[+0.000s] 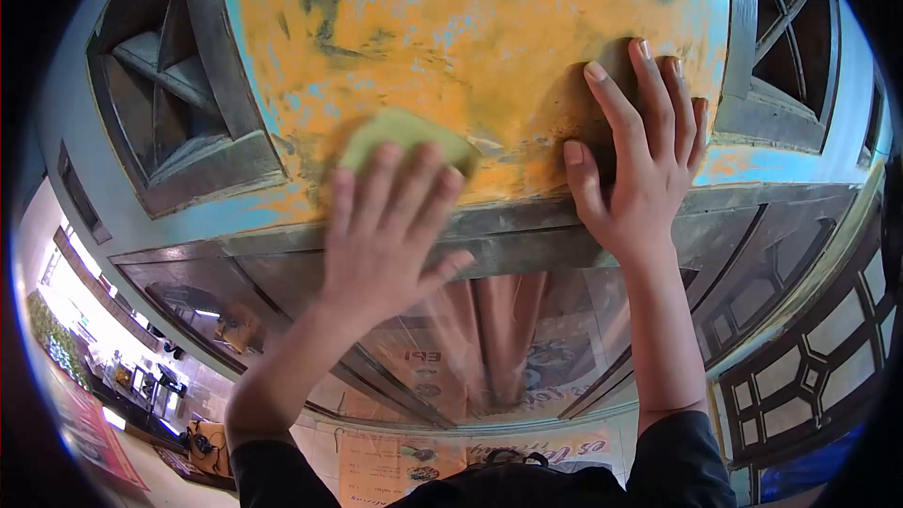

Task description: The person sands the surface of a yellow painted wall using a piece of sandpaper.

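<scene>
I look up at an orange wall panel with worn blue patches. My left hand presses a pale green pad or sponge flat against the panel's lower part; the hand is blurred. My right hand lies flat on the panel to the right, fingers spread and pointing up, holding nothing. Both forearms reach up from dark sleeves at the bottom.
A grey ledge runs below the panel, above glass panes with a printed banner behind. Recessed grey lattice openings flank the panel at left and right. A lit room shows at lower left.
</scene>
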